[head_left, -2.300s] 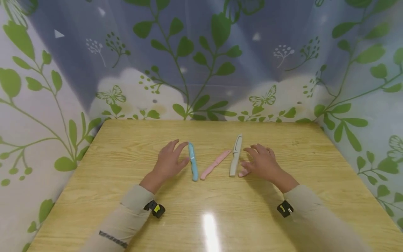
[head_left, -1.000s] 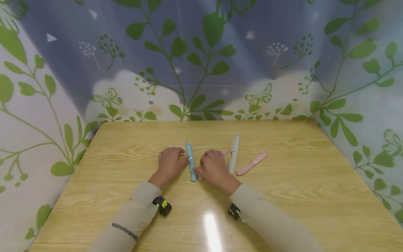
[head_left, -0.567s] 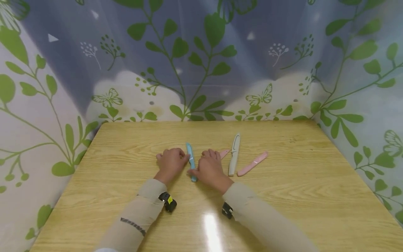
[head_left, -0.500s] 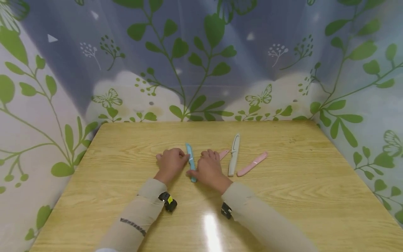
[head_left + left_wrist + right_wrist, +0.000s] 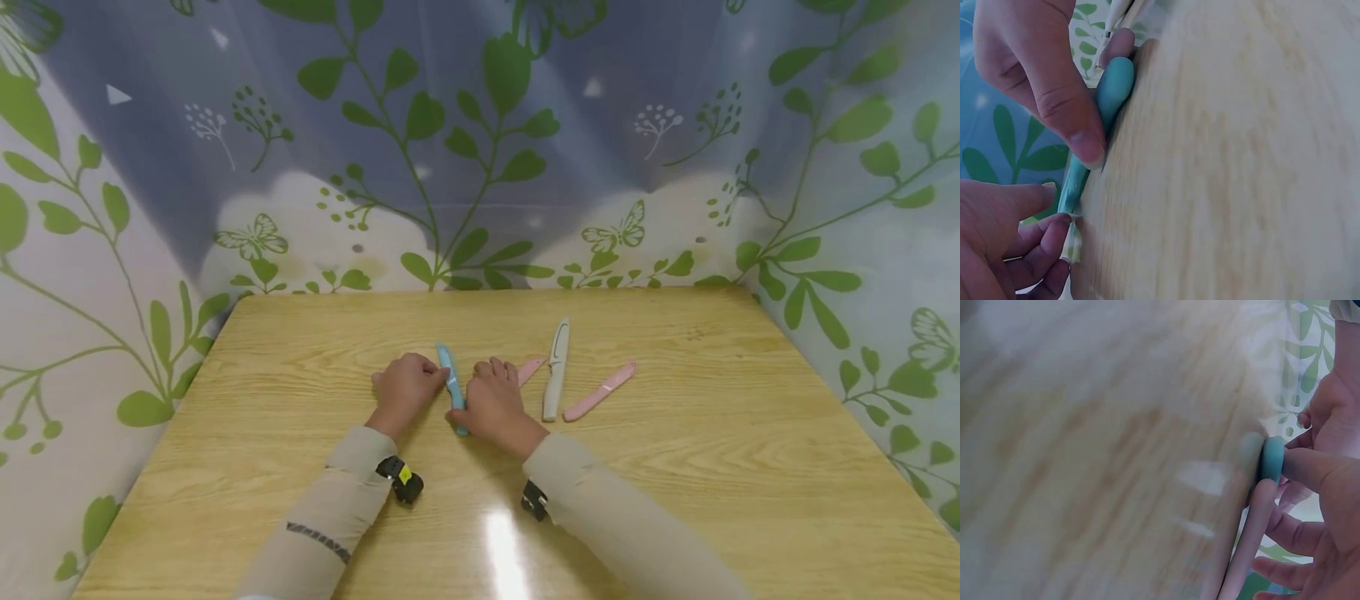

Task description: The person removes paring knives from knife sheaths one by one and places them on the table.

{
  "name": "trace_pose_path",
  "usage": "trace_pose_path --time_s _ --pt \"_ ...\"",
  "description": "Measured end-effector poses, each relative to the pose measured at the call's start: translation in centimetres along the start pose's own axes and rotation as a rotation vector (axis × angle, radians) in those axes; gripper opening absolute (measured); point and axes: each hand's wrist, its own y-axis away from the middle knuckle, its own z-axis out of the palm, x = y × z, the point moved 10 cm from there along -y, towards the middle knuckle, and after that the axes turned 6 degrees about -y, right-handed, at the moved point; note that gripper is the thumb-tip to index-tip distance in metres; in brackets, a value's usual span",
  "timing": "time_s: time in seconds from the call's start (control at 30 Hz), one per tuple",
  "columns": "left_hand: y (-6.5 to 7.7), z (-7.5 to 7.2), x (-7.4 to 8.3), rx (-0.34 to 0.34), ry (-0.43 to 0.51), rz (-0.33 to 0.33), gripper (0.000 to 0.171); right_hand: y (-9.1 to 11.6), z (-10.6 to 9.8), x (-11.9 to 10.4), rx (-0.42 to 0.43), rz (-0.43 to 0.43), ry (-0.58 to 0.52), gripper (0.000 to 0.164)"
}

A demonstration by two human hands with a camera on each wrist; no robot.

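A blue knife lies on the table between the two hands, its tip pointing away and tilted slightly left. My left hand has its fingers curled, with thumb and fingertips pinching the knife's edge near the middle. From the other side my right hand pinches the handle, its thumb laid across it. In the left wrist view the right thumb presses the blue handle. A pink knife is partly hidden behind the right hand. In the right wrist view its pink handle lies against the blue one.
A beige knife lies just right of the right hand, and a second pink knife lies slanted beyond it. The wooden table meets a leaf-patterned cloth at the back and sides.
My right hand has come left from beside the beige knife to the blue handle, uncovering the far pink knife. The left hand has curled in at the blue knife, which has turned slightly.
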Motion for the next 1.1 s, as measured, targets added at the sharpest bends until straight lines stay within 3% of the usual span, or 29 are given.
trace_pose_path --time_s 0.2,0.47,0.63,0.83,1.1 --pt "0.0 -0.3 -0.1 -0.021 0.024 -0.031 0.025 0.0 0.0 0.0 0.004 0.015 -0.034 0.052" --pt "-0.5 -0.5 -0.5 -0.055 0.095 -0.067 0.025 0.0 -0.9 0.1 0.074 0.034 -0.078 0.051" --pt "-0.9 -0.2 -1.1 -0.066 0.257 -0.071 0.027 0.2 -1.5 -0.2 0.125 0.004 -0.125 0.047" --pt "-0.8 -0.3 -1.3 -0.079 0.490 -0.133 0.028 0.7 -2.6 -0.7 0.187 -0.038 -0.184 0.038" --pt "-0.4 0.0 -0.5 -0.181 0.825 -0.193 0.033 1.6 -4.0 -1.3 0.281 -0.085 -0.262 0.037"
